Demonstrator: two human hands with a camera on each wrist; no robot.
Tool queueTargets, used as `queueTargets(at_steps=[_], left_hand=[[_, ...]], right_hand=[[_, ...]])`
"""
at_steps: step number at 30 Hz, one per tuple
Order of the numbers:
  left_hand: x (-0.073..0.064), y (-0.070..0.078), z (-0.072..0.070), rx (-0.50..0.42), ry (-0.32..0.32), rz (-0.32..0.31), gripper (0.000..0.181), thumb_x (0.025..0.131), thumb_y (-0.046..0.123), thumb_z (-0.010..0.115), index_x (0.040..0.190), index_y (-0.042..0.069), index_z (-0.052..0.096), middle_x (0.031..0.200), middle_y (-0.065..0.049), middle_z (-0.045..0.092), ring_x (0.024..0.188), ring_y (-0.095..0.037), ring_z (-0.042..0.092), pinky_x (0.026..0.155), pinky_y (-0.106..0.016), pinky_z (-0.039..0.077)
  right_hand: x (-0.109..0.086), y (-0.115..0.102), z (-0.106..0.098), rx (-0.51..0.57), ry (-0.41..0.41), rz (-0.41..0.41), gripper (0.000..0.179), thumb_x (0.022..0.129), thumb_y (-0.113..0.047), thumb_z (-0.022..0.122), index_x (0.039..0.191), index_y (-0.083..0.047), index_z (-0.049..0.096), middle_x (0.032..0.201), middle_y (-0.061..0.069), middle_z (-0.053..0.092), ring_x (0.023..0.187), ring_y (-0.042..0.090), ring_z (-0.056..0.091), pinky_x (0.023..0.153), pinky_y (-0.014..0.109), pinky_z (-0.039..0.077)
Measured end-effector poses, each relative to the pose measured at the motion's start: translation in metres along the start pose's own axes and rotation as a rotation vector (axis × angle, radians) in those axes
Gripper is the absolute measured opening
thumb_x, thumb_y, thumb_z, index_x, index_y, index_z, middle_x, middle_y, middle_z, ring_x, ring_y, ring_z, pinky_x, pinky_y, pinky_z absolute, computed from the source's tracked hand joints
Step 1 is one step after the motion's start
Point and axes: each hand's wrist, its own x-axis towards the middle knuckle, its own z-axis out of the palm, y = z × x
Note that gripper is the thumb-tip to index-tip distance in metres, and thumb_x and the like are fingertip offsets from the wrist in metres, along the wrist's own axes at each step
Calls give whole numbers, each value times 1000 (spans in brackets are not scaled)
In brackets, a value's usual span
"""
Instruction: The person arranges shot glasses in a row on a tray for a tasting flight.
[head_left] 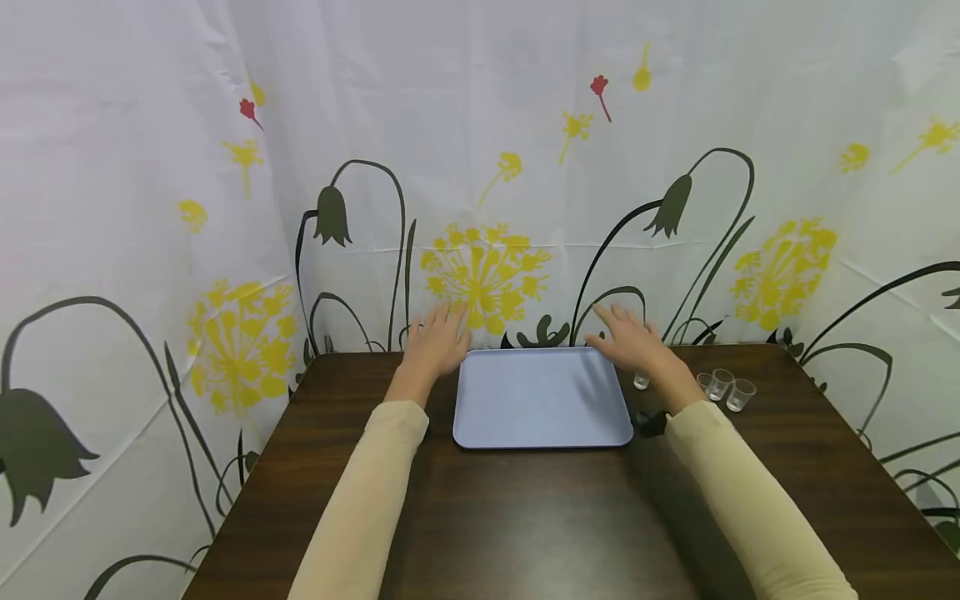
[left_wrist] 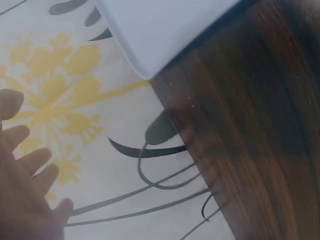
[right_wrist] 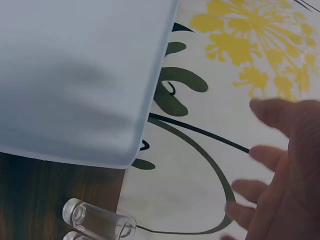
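Note:
A pale blue-grey rectangular tray (head_left: 542, 400) lies on the dark wooden table, its far edge near the curtain. My left hand (head_left: 437, 340) hovers at the tray's far left corner, fingers extended and holding nothing; in the left wrist view the left hand (left_wrist: 27, 175) shows its fingers spread, apart from the tray (left_wrist: 160, 30). Over the far right corner, my right hand (head_left: 632, 340) is raised with loose, spread fingers, and the right wrist view shows that hand (right_wrist: 280, 170) apart from the tray (right_wrist: 75, 75) too.
Small clear glasses (head_left: 740, 395) stand right of the tray, one partly behind the right hand; the right wrist view shows a clear glass (right_wrist: 100, 220) near the tray corner. A black object (head_left: 651, 423) sits by the right sleeve. A flowered curtain (head_left: 480, 125) hangs behind the table (head_left: 540, 525).

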Motion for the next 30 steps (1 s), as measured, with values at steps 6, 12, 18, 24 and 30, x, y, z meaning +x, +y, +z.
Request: queueTargets(at_steps=[6, 12, 18, 24, 30], left_hand=[[-24, 0, 13, -151, 209, -33, 46, 112, 30, 47, 156, 18, 55, 143, -8, 66, 115, -33, 69, 96, -56, 55], [-49, -10, 29, -325, 279, -140, 36, 110, 31, 47, 139, 22, 67, 112, 0, 74, 88, -25, 68, 81, -55, 54], [-66, -26, 52, -423, 260, -249, 34, 108, 36, 50, 130, 22, 72, 102, 2, 74, 89, -26, 69, 80, -52, 50], [-80, -31, 78, -490, 183, -324, 32, 108, 33, 54, 133, 22, 71, 106, 2, 75, 95, -27, 70, 85, -54, 50], [-80, -37, 100, -523, 112, -293, 35, 107, 34, 56, 136, 18, 67, 104, -2, 74, 87, -27, 67, 79, -52, 49]], right_hand=[[-18, 8, 4, 29, 78, -78, 73, 110, -41, 55, 170, -8, 29, 173, 26, 31, 160, 49, 29, 122, 77, 24], [-35, 31, 7, 52, 113, -72, 71, 108, -36, 62, 166, -4, 37, 167, 27, 41, 153, 53, 39, 118, 77, 31], [-43, 56, 8, 17, 113, -21, 67, 104, -36, 67, 159, -1, 49, 162, 32, 46, 146, 54, 46, 109, 82, 33], [-47, 73, 11, -7, 119, 15, 58, 101, -35, 69, 147, -1, 61, 149, 31, 58, 133, 53, 56, 100, 79, 39], [-44, 82, 20, -24, 112, 53, 57, 101, -38, 71, 143, 0, 65, 143, 31, 62, 131, 55, 55, 97, 77, 42]])
